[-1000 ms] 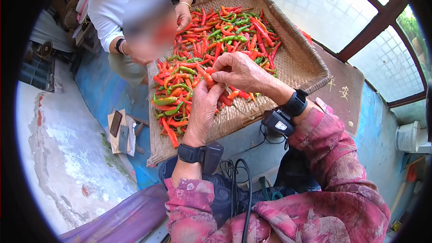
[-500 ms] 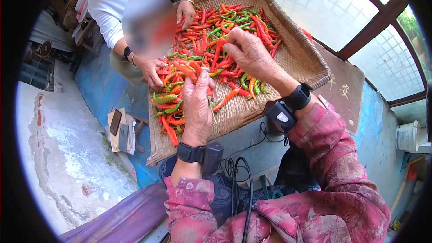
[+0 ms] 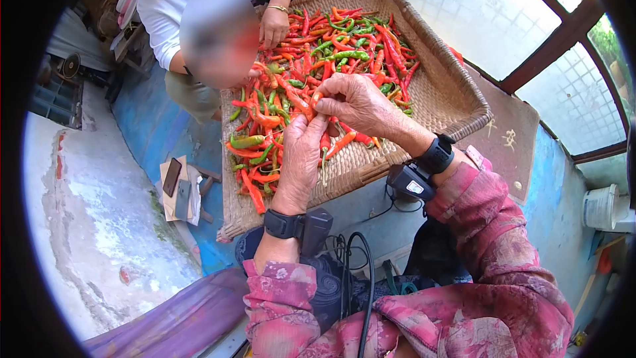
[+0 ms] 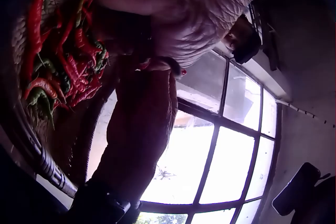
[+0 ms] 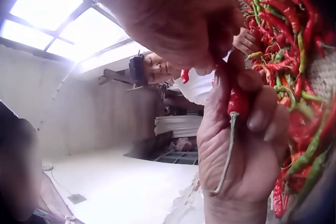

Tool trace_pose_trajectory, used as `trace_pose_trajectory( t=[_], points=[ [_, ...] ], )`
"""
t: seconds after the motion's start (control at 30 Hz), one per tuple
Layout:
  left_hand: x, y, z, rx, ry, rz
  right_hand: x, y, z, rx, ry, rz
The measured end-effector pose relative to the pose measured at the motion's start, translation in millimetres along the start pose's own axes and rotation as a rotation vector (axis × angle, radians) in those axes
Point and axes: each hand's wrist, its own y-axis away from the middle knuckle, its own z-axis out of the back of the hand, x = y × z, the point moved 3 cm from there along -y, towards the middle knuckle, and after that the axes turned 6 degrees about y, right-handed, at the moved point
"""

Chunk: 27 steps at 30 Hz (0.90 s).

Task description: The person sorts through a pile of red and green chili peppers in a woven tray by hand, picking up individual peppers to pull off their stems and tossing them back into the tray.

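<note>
Over the heap of chili peppers (image 3: 262, 119), my two hands meet at the fingertips in the head view. My left hand (image 3: 299, 162) holds red chili peppers; in the right wrist view one red chili (image 5: 239, 101) lies in its curled fingers, the pale stem (image 5: 231, 145) hanging across the palm. With thumb and forefinger my right hand (image 3: 361, 105) pinches an orange-red chili (image 3: 317, 99) beside the left thumb. The left wrist view is dark, and the back of my left hand (image 4: 178, 19) hides most of the grip there.
A shallow woven basket (image 3: 450, 103) holds red and green chilies. Across it sits a person in a white top (image 3: 159, 16), one hand (image 3: 273, 26) over the chilies. A phone (image 3: 172, 177) lies on a stool at the left; a white bucket (image 3: 601, 207) stands at the right.
My right hand went out over the heap half a second ago and is now back at my left hand, pinching a chili. The other person's lower hand has drawn back from the chilies.
</note>
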Motion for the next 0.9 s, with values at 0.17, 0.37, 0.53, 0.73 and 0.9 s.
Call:
trace_pose_trajectory(
  t=[0.17,0.37,0.53,0.73,0.9],
  points=[
    [0,-2,-5,0.019,-0.011,0.040,-3,-4,11,-0.251,0.182,0.139],
    [1,2,0,-0.060,0.004,0.021,-14,-6,3,0.009,0.199,0.054],
    [-12,-5,14,-0.119,0.024,-0.135,-35,-22,51,-0.319,0.130,-0.170],
    [-32,0,23,-0.155,0.119,-0.194,-42,-13,28,-0.077,0.847,-0.178],
    [-34,0,25,-0.159,0.122,-0.205,-71,9,-50,0.680,0.917,0.087]
  ],
)
